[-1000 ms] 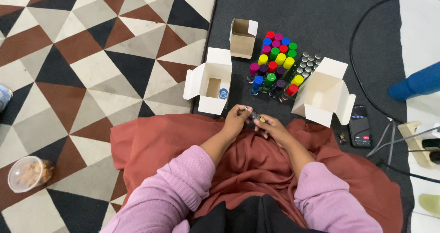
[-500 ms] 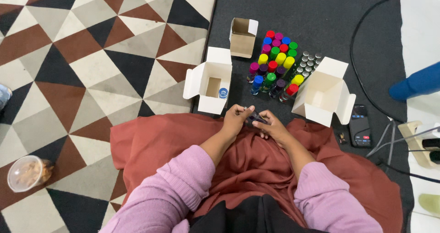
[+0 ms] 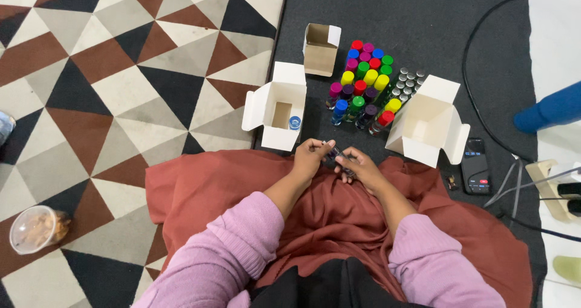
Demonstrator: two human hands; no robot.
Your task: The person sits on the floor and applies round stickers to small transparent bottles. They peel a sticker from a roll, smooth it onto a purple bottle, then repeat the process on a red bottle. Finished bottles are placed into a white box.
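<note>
Just above the rust skirt (image 3: pixel 339 217) at frame centre, the left hand (image 3: pixel 310 156) and right hand (image 3: pixel 362 167) both pinch one small dark bottle (image 3: pixel 334 158). It looks light, rigid, probably slippery glass, best gripped around its body. Beyond stand white boxes (image 3: pixel 279 107) and coloured-capped bottles (image 3: pixel 363 84).

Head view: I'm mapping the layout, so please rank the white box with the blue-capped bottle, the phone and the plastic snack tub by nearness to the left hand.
1. White box with the blue-capped bottle, just ahead of the left hand.
2. Phone, far right on the dark mat.
3. Plastic snack tub, far left on the patterned rug.
</note>
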